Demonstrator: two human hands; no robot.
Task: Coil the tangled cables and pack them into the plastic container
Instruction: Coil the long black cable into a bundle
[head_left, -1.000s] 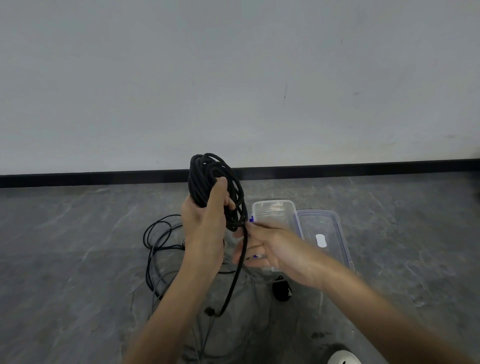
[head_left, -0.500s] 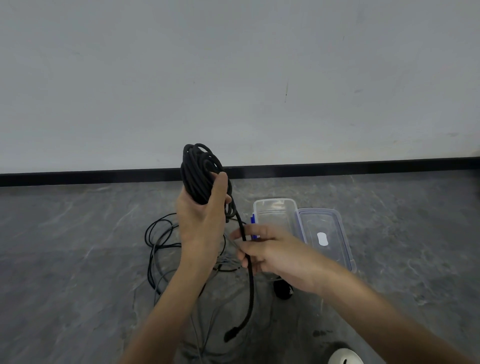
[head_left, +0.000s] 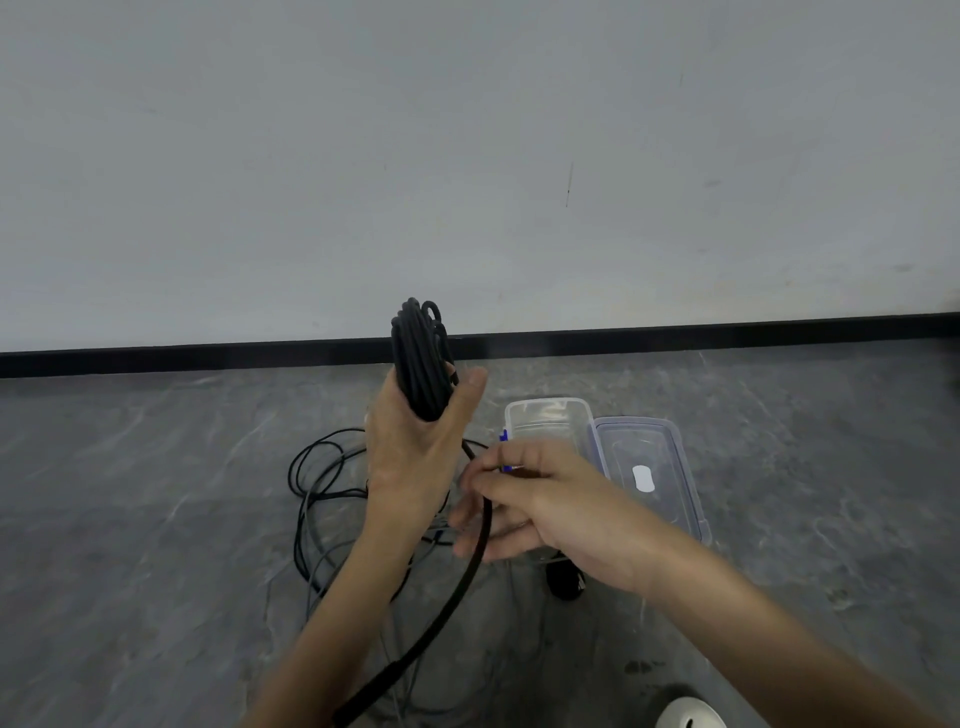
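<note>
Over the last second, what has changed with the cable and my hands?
The left hand turned the coil edge-on. The loose cable, running through the right hand, swung its end lower and leftward. Both hands kept their grips; container, lid and floor cables stayed put.

Flat, dimmish indoor light, shadows only faint & soft, wall (head_left: 467, 130) reads dull grey; wide-angle lens bows the baseboard (head_left: 675, 335), right hand (head_left: 545, 499) fingertips & far right edge slightly motion-blurred, rest approx sharp.
</note>
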